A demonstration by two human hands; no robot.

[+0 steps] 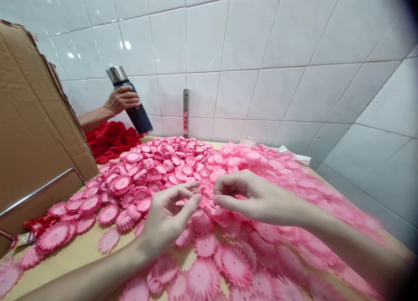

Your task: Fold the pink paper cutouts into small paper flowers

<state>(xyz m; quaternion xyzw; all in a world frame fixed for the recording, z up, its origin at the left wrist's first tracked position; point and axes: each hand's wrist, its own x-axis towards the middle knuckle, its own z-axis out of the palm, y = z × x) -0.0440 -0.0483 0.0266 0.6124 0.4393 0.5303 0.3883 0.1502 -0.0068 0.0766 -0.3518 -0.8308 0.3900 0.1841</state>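
Observation:
Close together over the pile, my left hand (170, 211) and my right hand (243, 194) face each other with fingers bent into pinches. Between their fingertips is a pink petal disc (206, 198) with a frilled edge, partly blurred against similar discs behind it. The thumb and fingers of my left hand close on its left side. My right thumb and index finger pinch at its right side; their exact grip is blurred. Around and beneath both hands lie many loose pink petal discs (204, 278), several with a small hole in the centre.
Beyond a cardboard box (42, 105) on the left, another person's hand (122, 99) holds a dark blue thermos (139, 116), tilted. Red petal discs (111, 140) lie behind the box. White tiled wall (209, 44) bounds the table; a metal bracket (186, 113) is fixed to it.

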